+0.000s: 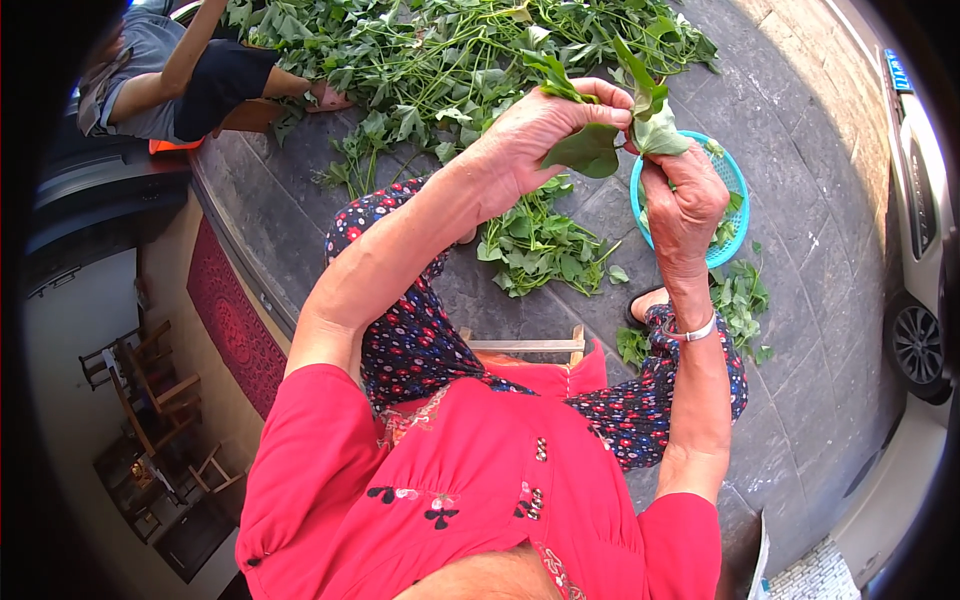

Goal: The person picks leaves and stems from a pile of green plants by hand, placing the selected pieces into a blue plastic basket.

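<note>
Both my hands meet in front of me over the paved ground, closed on a leafy green sprig (660, 132). My left hand (560, 130) pinches it, with broad leaves showing on both sides of the fingers. My right hand (684, 205) has its fingers pressed together at the leaves' lower end; a bracelet circles that wrist. Below and partly behind the right hand stands a turquoise plastic basket (738, 190) with some greens inside. A small pile of leafy stems (550, 245) lies between my feet, and another bunch (740, 300) is beside my right foot.
A large heap of leafy vines (440, 75) spreads across the far ground. At the far left another person (175, 85) sits beside it. A white car (920, 200) stands along the right. A red mat (232, 310) lies by a doorway on the left, with wooden chairs (150, 390) beyond.
</note>
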`<action>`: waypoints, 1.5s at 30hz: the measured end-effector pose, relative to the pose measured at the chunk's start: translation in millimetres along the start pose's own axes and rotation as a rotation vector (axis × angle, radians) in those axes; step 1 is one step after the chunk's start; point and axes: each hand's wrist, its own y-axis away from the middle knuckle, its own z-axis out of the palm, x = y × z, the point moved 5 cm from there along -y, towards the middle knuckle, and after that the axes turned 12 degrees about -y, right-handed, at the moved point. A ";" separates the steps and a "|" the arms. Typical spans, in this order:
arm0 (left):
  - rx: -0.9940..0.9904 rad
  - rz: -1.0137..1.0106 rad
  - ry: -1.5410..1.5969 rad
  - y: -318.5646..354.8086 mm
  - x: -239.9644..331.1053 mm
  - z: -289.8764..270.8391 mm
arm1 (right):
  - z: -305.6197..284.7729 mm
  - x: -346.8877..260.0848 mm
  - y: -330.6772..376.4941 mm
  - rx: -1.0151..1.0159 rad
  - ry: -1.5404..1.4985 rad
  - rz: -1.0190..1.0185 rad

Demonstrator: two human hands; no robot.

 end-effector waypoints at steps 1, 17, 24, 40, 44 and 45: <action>0.000 0.000 -0.001 -0.5 -0.1 0.2 | 0.4 -1.1 -0.2 -0.014 0.034 -0.032; 0.094 -0.018 0.061 -8.8 -9.1 -5.0 | 0.2 12.0 6.6 -0.127 -0.007 0.264; 0.233 0.196 -0.725 -40.9 -33.3 -29.4 | 42.4 18.8 63.4 -0.705 0.400 0.183; -0.197 0.059 -1.161 -161.4 -209.9 33.3 | 35.5 -13.7 117.9 -0.990 0.278 0.340; -0.296 0.273 -1.125 -117.6 -292.2 -48.0 | -60.9 3.5 70.5 -0.551 0.541 0.243; -0.227 0.188 -1.387 -112.1 -315.0 -54.1 | -90.2 8.2 53.1 -0.474 0.613 0.479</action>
